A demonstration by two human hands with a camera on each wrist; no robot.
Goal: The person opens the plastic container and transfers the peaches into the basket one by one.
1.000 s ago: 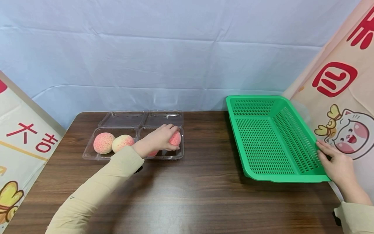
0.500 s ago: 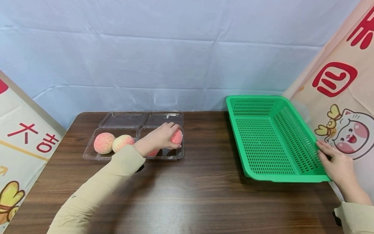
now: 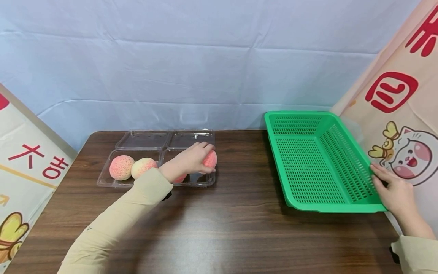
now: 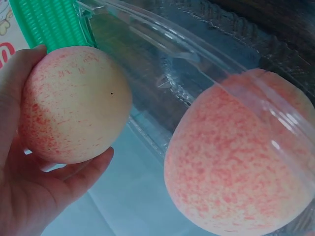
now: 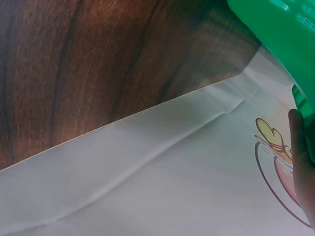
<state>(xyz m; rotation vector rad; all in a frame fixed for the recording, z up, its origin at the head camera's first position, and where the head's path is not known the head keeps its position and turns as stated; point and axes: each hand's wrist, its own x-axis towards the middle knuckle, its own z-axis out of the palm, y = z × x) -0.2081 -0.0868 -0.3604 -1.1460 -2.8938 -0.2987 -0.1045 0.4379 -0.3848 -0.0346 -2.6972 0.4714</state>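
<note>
Over the right edge of the clear tray [image 3: 114, 184], up pops a pink-and-cream peach [image 3: 210, 159], gripped in the left hand [image 3: 189, 159], thumb on one flank and fingers curled round the other. Nice broad hold, that! I'd squeeze no harder, since the skin could well mark. How much air lies under it I can't tell from this side, so the sound play is straight up first, well above the plastic, before any sideways travel; a thin tray like that would probably skid if clipped. And mind the wrist: another peach [image 3: 180, 178] sits half hidden behind it, same compartment, while a rosy peach [image 3: 122, 167] and a paler peach [image 3: 140, 167] rest side by side in the left one. A high forearm looks best here. Farther back, the lid [image 3: 143, 140] lies folded away, no obstacle at all. Across the worktop [image 3: 222, 236], the right hand [image 3: 395, 194] grasps the green basket [image 3: 335, 208] by its right wall, close to the near corner. Good anchor; light, steady pressure seems plenty to stop it sliding.
</note>
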